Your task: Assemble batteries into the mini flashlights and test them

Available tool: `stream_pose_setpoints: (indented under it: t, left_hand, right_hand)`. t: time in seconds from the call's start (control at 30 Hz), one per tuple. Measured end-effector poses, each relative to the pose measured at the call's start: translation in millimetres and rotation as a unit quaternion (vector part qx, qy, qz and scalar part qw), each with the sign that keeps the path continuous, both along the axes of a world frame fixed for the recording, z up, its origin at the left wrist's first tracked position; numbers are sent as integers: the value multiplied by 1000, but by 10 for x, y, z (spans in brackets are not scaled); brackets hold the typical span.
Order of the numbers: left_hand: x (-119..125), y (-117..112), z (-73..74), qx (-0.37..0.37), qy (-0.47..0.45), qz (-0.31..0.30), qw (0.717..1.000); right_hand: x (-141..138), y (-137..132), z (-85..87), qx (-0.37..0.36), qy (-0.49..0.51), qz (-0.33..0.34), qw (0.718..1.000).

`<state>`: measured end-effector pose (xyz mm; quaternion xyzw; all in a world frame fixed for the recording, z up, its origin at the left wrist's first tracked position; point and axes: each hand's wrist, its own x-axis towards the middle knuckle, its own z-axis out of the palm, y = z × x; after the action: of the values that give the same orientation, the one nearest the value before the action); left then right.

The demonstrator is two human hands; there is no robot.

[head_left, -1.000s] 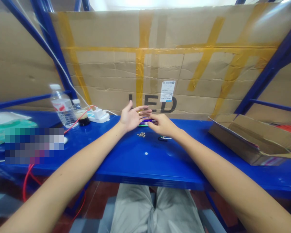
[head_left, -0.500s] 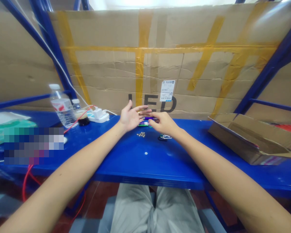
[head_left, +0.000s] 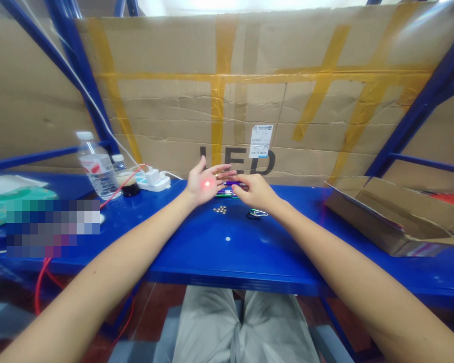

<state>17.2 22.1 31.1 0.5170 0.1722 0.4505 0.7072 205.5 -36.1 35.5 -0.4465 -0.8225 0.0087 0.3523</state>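
My left hand (head_left: 203,184) is held up over the table with its palm showing and its fingers stretched out. A bright red light spot shines on that palm. My right hand (head_left: 258,191) is closed around a small purple laser pointer (head_left: 231,183), whose end faces the left palm. Behind and below it lie more slim shiny pieces (head_left: 224,193) with green edges, partly hidden by the hands. Several small button cells (head_left: 220,209) are grouped on the table under my left hand. Below my right hand lies a silver carabiner (head_left: 259,213) with a black loop.
The blue table (head_left: 219,259) backs onto a large taped cardboard sheet (head_left: 166,116). To the left stand a water bottle (head_left: 98,169), a dark-filled jar (head_left: 129,187) and a white power strip (head_left: 157,180) with cables. An opened cardboard box (head_left: 374,229) sits on the right.
A red light spot now shows on my left palm, where there was none before. Both hands have stayed in nearly the same place.
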Motion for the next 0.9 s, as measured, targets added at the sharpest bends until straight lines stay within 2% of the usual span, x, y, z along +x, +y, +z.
stream_pose_setpoints:
  t: [0.1, 0.17, 0.23, 0.3, 0.37, 0.43, 0.5, 0.67, 0.9]
  left_hand:
    - [10, 24, -11, 33, 24, 12, 999]
    - [27, 62, -46, 90, 74, 54, 992]
    - [46, 105, -102, 179, 154, 120, 964]
    - [61, 140, -165, 263, 230, 153, 924]
    - [62, 164, -217, 304, 275, 137, 902]
    - [43, 184, -250, 314, 296, 118, 894]
    - [6, 212, -269, 329, 323, 128, 878]
    - [-110, 285, -307, 391, 400, 153, 815]
    - [-182, 315, -329, 444, 482, 146, 741]
  right_hand:
    - [7, 33, -9, -3, 2, -3, 1000]
    - [25, 77, -29, -13, 0, -18, 1000]
    - [56, 132, -64, -35, -5, -39, 999]
    - [96, 192, -109, -59, 0, -44, 997]
    - [136, 247, -158, -83, 11, -30, 996]
    - [170, 296, -204, -102, 11, -17, 995]
    - [195, 336, -245, -113, 4, -12, 993]
    - [231, 395, -323, -134, -7, -21, 991]
    - [199, 364, -358, -119, -107, -51, 986]
